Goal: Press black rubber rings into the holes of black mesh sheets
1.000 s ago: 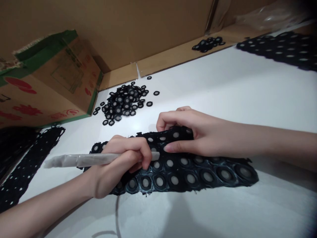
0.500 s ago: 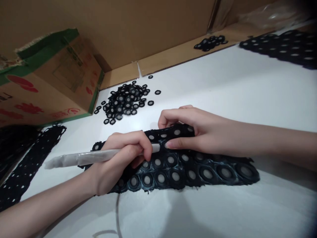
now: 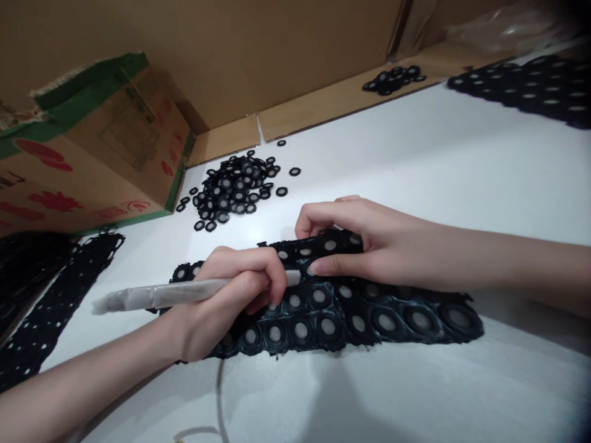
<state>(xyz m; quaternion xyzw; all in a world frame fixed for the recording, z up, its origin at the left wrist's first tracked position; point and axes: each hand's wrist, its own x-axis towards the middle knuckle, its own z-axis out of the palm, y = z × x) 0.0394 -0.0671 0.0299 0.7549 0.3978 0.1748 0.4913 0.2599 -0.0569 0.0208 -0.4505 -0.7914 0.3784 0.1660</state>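
White tool [image 3: 189, 293] in left hand [image 3: 235, 284] slants more steeply; pale disc [image 3: 309, 270] now shows beside right thumb [image 3: 341, 264].

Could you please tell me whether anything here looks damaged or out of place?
The cardboard box at the left looks damaged: its upper edge is ragged, as if torn. The black sheet in the right hand has frayed bits along its near edge. A few dark rings lie stray from the main pile.

Dim light, soft shadow on the white table [image 3: 415, 387] (the upper-right corner darkens).
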